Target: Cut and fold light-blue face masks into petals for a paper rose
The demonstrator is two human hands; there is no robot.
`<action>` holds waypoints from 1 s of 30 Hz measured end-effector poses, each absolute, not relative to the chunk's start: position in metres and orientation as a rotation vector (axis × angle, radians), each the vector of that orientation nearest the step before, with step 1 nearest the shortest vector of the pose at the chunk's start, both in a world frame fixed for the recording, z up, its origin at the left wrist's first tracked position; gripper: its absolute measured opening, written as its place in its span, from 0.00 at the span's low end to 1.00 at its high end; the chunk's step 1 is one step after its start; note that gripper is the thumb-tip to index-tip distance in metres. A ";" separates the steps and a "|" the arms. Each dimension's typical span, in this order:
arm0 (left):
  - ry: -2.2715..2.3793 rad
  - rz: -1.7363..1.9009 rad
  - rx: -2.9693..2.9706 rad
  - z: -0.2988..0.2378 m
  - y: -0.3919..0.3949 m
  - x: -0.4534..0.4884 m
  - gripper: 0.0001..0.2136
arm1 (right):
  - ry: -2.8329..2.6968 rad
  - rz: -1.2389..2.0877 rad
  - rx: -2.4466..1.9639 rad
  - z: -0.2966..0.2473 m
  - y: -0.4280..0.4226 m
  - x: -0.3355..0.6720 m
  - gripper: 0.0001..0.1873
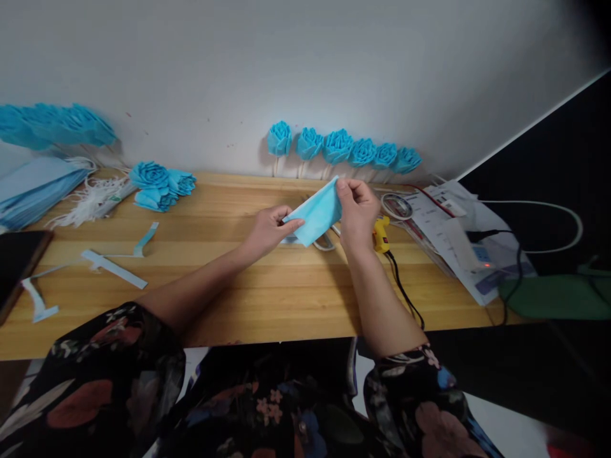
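"So, where is the blue sheet (315, 216), and what are the hands up to?"

"It's above the desk (267, 305), tilted between the two of them. The left hand (272, 228) pinches the lower left end between thumb and fingers; the right hand (358, 213) grips the top corner. Neither hand is free."

"Why both ends?"

"Probably to keep that long upper edge taut. Material so thin would likely sag from a single grip."

"And the flowers by the wall (205, 76)?"

"The upright row (338, 146) seems to lean there so the heads stay off the desk and don't get crushed. The yellow tool (381, 235) lies just beside the right forearm, I'd guess for easy reach."

"Count things for me, then."

"One sheet in hand. Six flowers in the upright row, each blue. Three more in the loose cluster (149, 175) lying on the desk at the left. One yellow tool, with one black cord (403, 289)."

"What about the far left?"

"More flowers (57, 124) there, but they overlap and the view cuts them off, so I can't number them. Same with the stack of blue sheets (42, 191) below: too tightly layered. Nearer, there's one flat white strip (119, 270), plus a twisting thinner strip (144, 240); whether that's a single piece, I can't tell."
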State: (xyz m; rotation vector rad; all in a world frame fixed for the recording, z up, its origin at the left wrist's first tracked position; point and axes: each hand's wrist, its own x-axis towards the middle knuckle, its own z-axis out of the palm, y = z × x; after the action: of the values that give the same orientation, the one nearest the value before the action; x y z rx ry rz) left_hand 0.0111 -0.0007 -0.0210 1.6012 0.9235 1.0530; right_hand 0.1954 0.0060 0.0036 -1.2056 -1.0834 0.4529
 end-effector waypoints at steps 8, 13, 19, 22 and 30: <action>0.879 1.008 1.640 -0.017 -0.002 0.013 0.15 | -1.068 0.504 -1.189 0.001 0.007 0.197 0.18; 0.825 0.936 1.730 -0.010 -0.005 0.013 0.16 | -1.087 0.512 -1.172 0.000 0.007 0.197 0.19; 0.713 0.831 1.779 -0.007 -0.007 0.011 0.12 | -1.142 0.508 -1.185 0.003 0.002 0.194 0.18; 0.689 0.790 1.775 -0.005 -0.008 0.010 0.12 | -1.164 0.482 -1.189 0.004 0.000 0.192 0.17; 0.690 0.710 1.834 0.000 -0.012 0.009 0.18 | -1.190 0.485 -1.196 0.004 0.000 0.191 0.18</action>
State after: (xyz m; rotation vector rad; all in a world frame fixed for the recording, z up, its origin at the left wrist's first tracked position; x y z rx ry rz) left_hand 0.0091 -0.0116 -0.0003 1.8337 0.6900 0.7099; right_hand 0.1912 -0.0002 0.0038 -1.1960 -1.1900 0.4845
